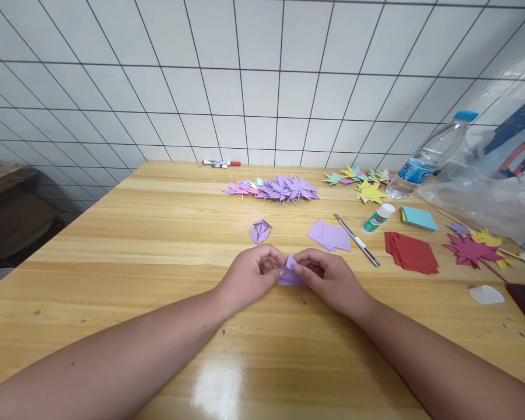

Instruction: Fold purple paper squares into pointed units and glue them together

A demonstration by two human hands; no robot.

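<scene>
A small piece of folded purple paper (291, 279) is between my two hands, low over the wooden table (114, 251). My left hand (252, 271) pinches its left side with thumb and fingers. On the other side, my right hand (330, 277) grips it the same way, the thumb pressed on the fold. One corner of the paper points up between the thumbs. Just beyond my left hand lies a folded purple paper piece (261, 231). Loose purple sheets (330, 235) lie past my right hand, beside a utility knife (357, 240).
Purple paper leaves (287, 189) are heaped near the tiled wall (262, 93), left of yellow leaves (370, 191). To the right are a glue stick (378, 219), red sheets (411, 252), blue sheets (419, 218), a water bottle (429, 157) and a crimson leaf (472, 249). Markers (221, 163) lie at the back.
</scene>
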